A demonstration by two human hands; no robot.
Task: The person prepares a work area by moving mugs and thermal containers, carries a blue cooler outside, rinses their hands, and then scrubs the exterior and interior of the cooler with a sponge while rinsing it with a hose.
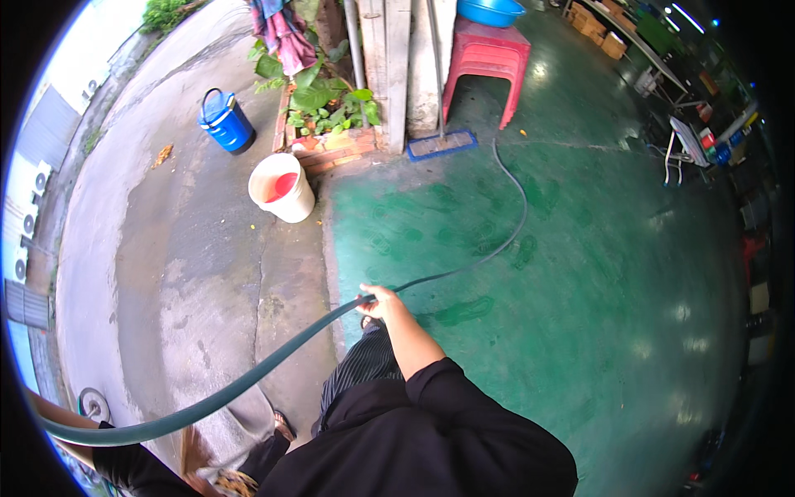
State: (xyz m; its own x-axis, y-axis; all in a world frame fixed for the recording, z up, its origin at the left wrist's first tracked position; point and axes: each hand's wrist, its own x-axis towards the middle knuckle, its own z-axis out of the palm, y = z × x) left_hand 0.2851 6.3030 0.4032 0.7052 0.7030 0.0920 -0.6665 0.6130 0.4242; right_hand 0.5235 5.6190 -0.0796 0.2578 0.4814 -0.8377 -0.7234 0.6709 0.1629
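- Right hand [379,301]: fingers curl around a dark green hose [248,378], arm outstretched.
- Left hand: past the left rim, forearm [58,412] partly showing; state of its fingers cannot be told.
- Hose: runs from the left rim through the right hand, then curves across the green floor [580,331] to near a red stool [490,58].
- Farther out: white bucket [295,204], red inside, near a blue jug [226,124]; flat mop [443,147] beside the post.

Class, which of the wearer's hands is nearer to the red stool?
Right. The red stool stands ahead and rightward of the right hand, which grips a hose. The left arm is farther off, at the lower-left rim, its hand unclear.
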